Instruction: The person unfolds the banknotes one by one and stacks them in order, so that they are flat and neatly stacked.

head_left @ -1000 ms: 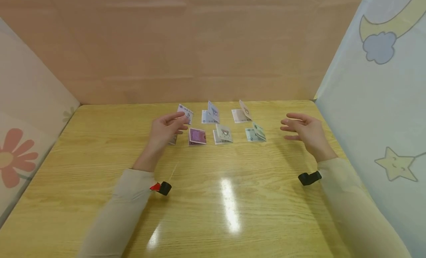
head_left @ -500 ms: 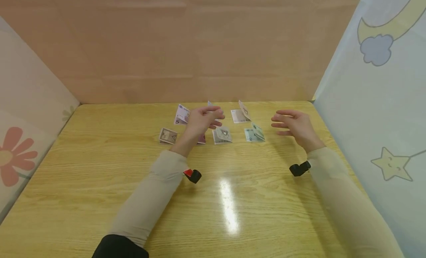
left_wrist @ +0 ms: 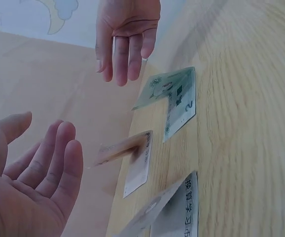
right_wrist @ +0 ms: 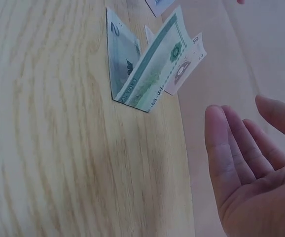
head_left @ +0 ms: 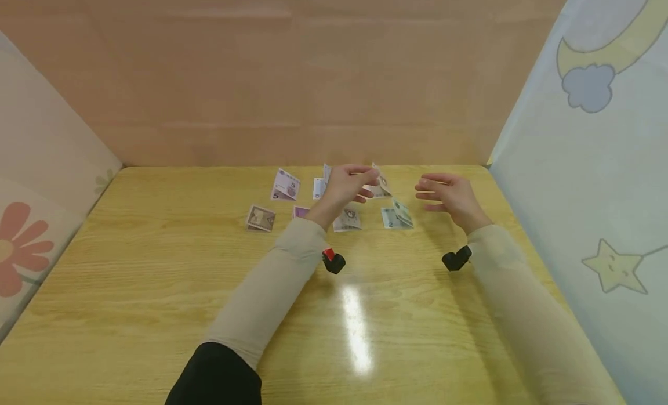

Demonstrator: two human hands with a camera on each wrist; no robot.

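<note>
Several folded paper play-money notes stand half-open in two rows on the wooden table. My left hand [head_left: 344, 190] hovers over them with relaxed fingers, holding nothing. Partly behind it are a blue note [head_left: 318, 188], a magenta note [head_left: 300, 212] and a pale brown note [head_left: 384, 188]. Just in front of it lies a grey note [head_left: 347, 220]. To the right, my right hand [head_left: 450, 197] hangs in the air with loosely bent fingers and nothing in them. Nearest to it is a green note [right_wrist: 155, 64] marked 2. A purple note [head_left: 285, 185] and a brown note [head_left: 261, 218] stand at the left.
The wooden table [head_left: 156, 277] ends at an orange-brown backdrop [head_left: 313, 74]. White patterned panels rise on both sides, the right panel [head_left: 600, 179] close to my right arm. Small black cameras, such as the left one [head_left: 334, 263], sit on both wrists.
My left hand has swept rightward above the notes, from the purple note to the pale brown one, uncovering the brown and purple notes. My right hand has drifted slightly left. The notes stay put.
</note>
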